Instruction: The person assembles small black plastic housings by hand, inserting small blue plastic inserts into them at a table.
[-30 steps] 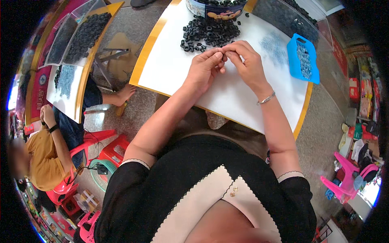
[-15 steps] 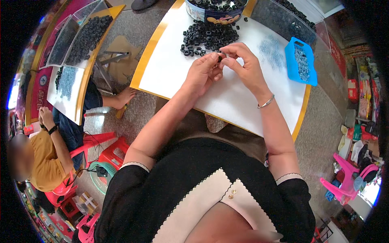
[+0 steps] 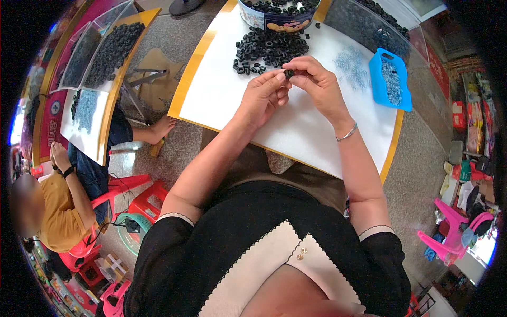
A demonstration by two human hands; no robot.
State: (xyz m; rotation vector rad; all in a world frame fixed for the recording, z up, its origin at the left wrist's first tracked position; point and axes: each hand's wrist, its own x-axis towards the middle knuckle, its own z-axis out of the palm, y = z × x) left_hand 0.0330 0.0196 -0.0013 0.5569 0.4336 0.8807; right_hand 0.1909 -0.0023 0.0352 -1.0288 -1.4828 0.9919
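Observation:
Over the white-topped table (image 3: 222, 105), my left hand (image 3: 262, 94) and my right hand (image 3: 317, 84) meet fingertip to fingertip. Between them they pinch a small black ring-shaped part (image 3: 288, 74), partly hidden by the fingers. Just beyond my hands lies a loose heap of similar black parts (image 3: 266, 47). Small clear bluish pieces (image 3: 351, 66) are scattered to the right of my right hand. A blue plastic tray (image 3: 378, 90) at the table's right edge holds more of these clear pieces. Whether a clear piece sits in the held part cannot be made out.
A round tin (image 3: 256, 18) full of black parts stands at the far edge. A clear bin (image 3: 364, 26) with black parts is at the far right. On the left, a person in a yellow shirt (image 3: 63, 211) sits by another table (image 3: 100, 134). Red stools (image 3: 148, 201) stand nearby.
Both hands stay together, with the fingers shifting slightly around the black part, which shows more plainly now. The whole view has moved a little.

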